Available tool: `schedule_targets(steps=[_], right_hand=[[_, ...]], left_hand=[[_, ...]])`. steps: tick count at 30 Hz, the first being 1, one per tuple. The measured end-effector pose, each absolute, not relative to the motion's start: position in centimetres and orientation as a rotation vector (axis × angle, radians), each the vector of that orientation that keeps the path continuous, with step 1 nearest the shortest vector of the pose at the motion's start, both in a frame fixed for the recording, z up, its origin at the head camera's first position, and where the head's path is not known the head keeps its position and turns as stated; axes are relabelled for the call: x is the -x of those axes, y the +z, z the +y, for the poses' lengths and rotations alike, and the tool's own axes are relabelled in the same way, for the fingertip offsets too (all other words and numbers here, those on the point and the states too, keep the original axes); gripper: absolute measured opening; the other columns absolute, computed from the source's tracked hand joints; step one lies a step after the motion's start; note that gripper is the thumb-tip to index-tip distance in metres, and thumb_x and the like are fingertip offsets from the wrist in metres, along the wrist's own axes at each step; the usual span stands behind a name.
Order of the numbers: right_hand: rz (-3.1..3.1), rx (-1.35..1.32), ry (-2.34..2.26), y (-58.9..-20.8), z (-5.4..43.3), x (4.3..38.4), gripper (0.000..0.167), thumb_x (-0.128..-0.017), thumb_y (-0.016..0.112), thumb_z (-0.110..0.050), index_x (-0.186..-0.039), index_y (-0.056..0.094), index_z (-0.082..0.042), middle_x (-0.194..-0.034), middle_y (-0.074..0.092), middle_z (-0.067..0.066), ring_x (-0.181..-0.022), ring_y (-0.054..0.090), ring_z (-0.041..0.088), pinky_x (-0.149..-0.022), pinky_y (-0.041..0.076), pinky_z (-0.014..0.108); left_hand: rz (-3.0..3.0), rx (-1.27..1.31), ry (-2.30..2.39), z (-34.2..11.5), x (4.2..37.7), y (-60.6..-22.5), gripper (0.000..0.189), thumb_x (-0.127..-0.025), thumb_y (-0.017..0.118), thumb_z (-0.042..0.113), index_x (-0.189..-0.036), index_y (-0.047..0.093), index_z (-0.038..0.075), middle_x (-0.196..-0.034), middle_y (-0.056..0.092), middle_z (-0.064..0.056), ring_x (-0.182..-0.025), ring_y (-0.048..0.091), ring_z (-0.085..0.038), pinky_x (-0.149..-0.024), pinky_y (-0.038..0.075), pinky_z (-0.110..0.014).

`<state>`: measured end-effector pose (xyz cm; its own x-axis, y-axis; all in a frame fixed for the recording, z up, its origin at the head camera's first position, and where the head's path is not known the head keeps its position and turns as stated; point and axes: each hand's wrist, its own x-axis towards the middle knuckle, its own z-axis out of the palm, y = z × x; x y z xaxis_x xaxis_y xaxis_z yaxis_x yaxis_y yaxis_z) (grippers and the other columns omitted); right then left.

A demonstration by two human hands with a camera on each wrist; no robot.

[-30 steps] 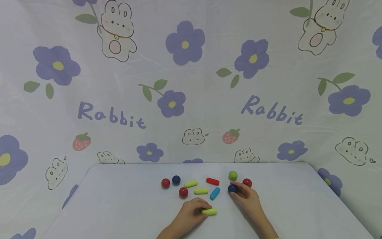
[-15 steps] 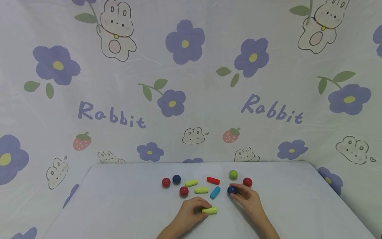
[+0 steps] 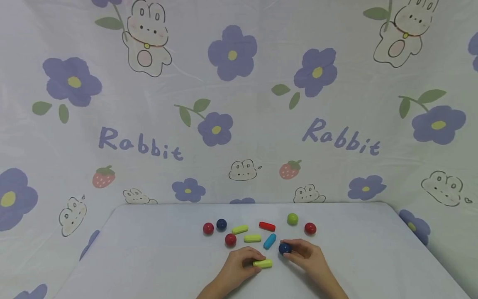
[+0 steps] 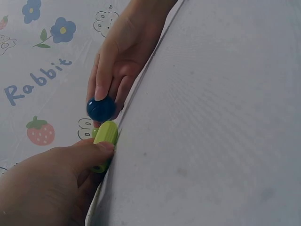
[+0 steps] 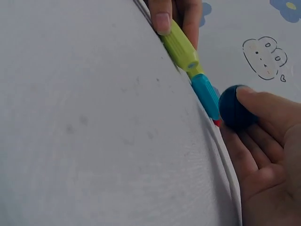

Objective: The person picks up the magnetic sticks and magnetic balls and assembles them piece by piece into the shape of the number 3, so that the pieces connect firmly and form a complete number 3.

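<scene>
Head view: person's left hand (image 3: 239, 263), bottom centre, pinches a yellow stick (image 3: 264, 263); right hand (image 3: 310, 257), bottom right of centre, grips a blue ball (image 3: 284, 248) between thumb and fingers, near the stick but apart from it. Can't tell from here whether the ball touches the white table (image 3: 142, 265). Just above the two hands lies a cyan stick (image 3: 270, 241), slanted, with a red stick (image 3: 267, 226) above it. Left of those, two more yellow sticks (image 3: 252, 238); further left, two red balls (image 3: 230, 240) and a navy ball (image 3: 221, 224). Right of centre, higher up, a green ball (image 3: 292, 219) and a lone red ball (image 3: 310, 228). Printed cloth (image 3: 261, 104) fills the top. Left wrist view: left hand at lower left, thumb on the yellow stick left of centre; right hand comes down from the top, blue ball at its fingertips, just above the stick. Right wrist view: right hand at right edge, thumb on the blue ball; cyan stick just left of it, left hand at top with the yellow stick.
</scene>
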<state>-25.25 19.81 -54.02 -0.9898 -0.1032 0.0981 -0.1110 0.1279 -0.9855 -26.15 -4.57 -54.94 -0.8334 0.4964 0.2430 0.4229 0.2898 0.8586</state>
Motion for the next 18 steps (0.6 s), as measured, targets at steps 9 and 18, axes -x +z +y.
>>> schedule_targets(steps=[9, 18], right_hand=[[-2.369, -0.444, 2.139, -54.09, 19.72, 24.65, 0.036, -0.077, 0.070, -0.015, -0.110, 0.060, -0.004, -0.112, 0.059, 0.009, -0.104, 0.055, 0.022, -0.085, 0.043, 0.028], [-2.406, -0.526, 2.199, -53.52, 19.59, 24.44, 0.037, -0.079, 0.067, -0.008, -0.114, 0.057, 0.001, -0.115, 0.056, 0.015, -0.107, 0.053, 0.024, -0.086, 0.042, 0.027]], left_hand=[[2.456, -0.870, 1.606, -4.55, 26.19, -54.90, 0.024, -0.076, 0.070, 0.012, -0.096, 0.067, 0.025, -0.095, 0.060, 0.015, -0.091, 0.056, -0.002, -0.079, 0.043, -0.018], [2.457, -0.891, 1.612, -4.64, 26.11, -54.75, 0.024, -0.076, 0.070, 0.011, -0.096, 0.067, 0.024, -0.096, 0.060, 0.015, -0.092, 0.055, -0.002, -0.080, 0.043, -0.018]])
